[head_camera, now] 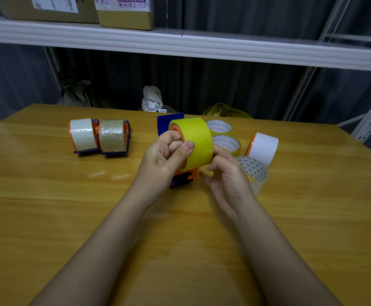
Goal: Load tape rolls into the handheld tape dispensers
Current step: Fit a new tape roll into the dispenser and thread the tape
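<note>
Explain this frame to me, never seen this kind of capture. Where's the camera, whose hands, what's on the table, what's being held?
There is one picture, taken by a wide-angle camera worn on a person's head, looking forward and down. No robot: the two bare arms belong to the wearer.

The left hand grips a yellow tape roll that sits on an orange and blue handheld dispenser. The right hand has its fingers curled at the roll's near edge; what it pinches there, if anything, I cannot tell.

On the wooden table, far left, stand two dispensers already loaded: one with a white roll, one with a brownish roll. To the right lie loose rolls: two yellow ones, a white roll with an orange core, and a clear roll.

A shelf with cardboard boxes runs above.
</note>
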`<action>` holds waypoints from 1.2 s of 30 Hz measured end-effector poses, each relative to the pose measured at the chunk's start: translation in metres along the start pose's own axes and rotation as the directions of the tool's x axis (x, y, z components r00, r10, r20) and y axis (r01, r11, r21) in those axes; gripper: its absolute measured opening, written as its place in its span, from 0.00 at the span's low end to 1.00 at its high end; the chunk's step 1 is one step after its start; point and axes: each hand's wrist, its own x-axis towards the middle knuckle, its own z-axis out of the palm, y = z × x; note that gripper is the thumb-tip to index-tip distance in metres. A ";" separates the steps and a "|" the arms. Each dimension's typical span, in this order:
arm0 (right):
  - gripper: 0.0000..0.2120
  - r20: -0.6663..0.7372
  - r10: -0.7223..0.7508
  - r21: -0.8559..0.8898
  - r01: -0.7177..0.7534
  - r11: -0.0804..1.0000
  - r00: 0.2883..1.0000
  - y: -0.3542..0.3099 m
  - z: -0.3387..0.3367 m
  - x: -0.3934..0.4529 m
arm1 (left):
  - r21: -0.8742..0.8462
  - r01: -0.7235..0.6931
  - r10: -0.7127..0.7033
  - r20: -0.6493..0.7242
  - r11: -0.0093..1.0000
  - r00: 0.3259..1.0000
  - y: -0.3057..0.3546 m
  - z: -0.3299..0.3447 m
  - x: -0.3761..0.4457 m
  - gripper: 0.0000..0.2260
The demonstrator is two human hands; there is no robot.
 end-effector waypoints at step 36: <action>0.05 0.312 -0.769 -0.867 0.499 0.009 0.558 0.003 -0.017 0.007 | 0.057 -0.021 0.028 -0.109 0.998 0.994 0.004 0.008 -0.002 0.05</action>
